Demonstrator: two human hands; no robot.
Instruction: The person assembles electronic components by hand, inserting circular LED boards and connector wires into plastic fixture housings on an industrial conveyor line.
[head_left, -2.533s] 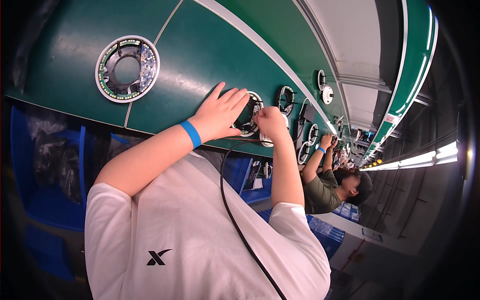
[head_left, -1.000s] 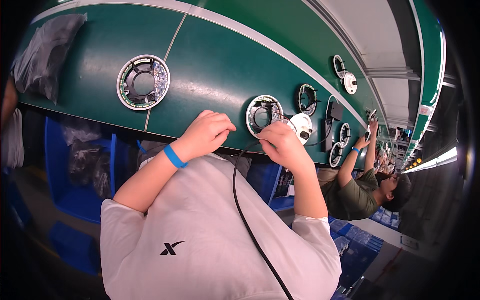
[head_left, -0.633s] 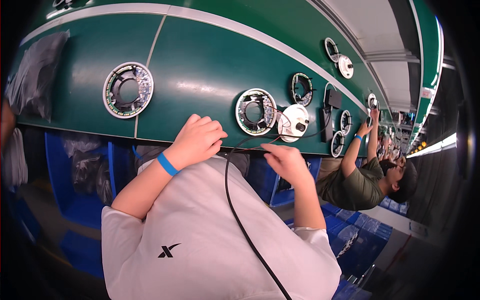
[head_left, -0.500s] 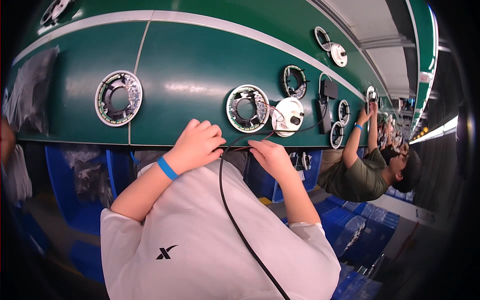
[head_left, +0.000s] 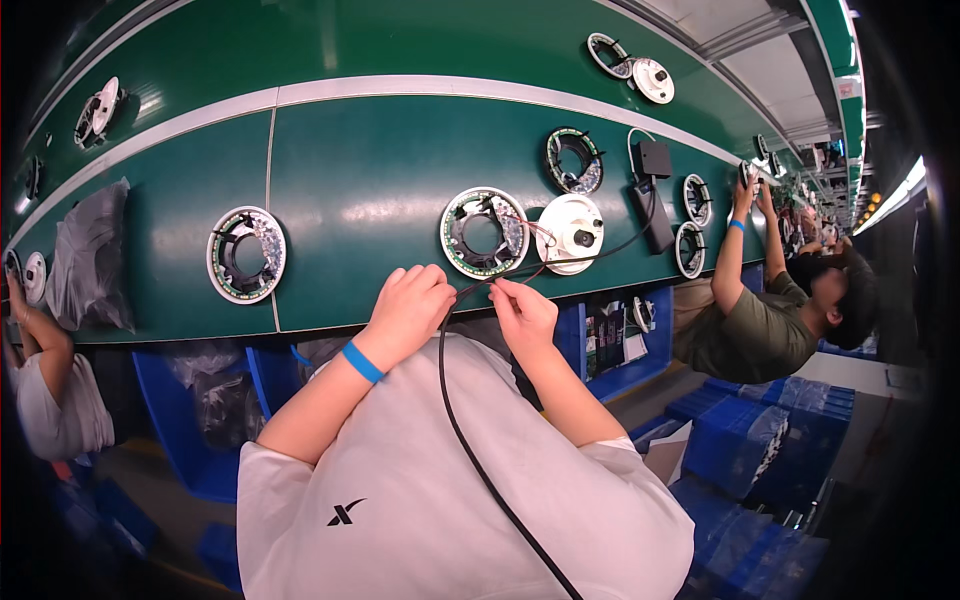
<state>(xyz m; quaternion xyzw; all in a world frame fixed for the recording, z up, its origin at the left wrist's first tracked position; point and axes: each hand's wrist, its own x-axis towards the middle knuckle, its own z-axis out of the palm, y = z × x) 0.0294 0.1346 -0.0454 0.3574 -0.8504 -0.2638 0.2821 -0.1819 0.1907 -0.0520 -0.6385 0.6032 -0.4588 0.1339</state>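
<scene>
Hands meet at the tabletop's near edge: left hand (head_left: 408,308) and right hand (head_left: 522,312) both pinch one black cable (head_left: 470,440). Just beyond lie one open ring housing (head_left: 485,233) and one white dome (head_left: 570,233).

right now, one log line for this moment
left hand: pinching thin wires | right hand: pinching same wires | ring-shaped lamp part: on green belt, beside white dome

Hands at the belt's near edge, parts spread out above them

Left hand (head_left: 408,305) and right hand (head_left: 520,312) sit mid-frame, a cable (head_left: 470,440) between them. Just above: ring assembly (head_left: 484,232), dome cover (head_left: 571,233) touching its right side. Another ring (head_left: 246,254) sits left; co-worker (head_left: 775,320) far right.
</scene>
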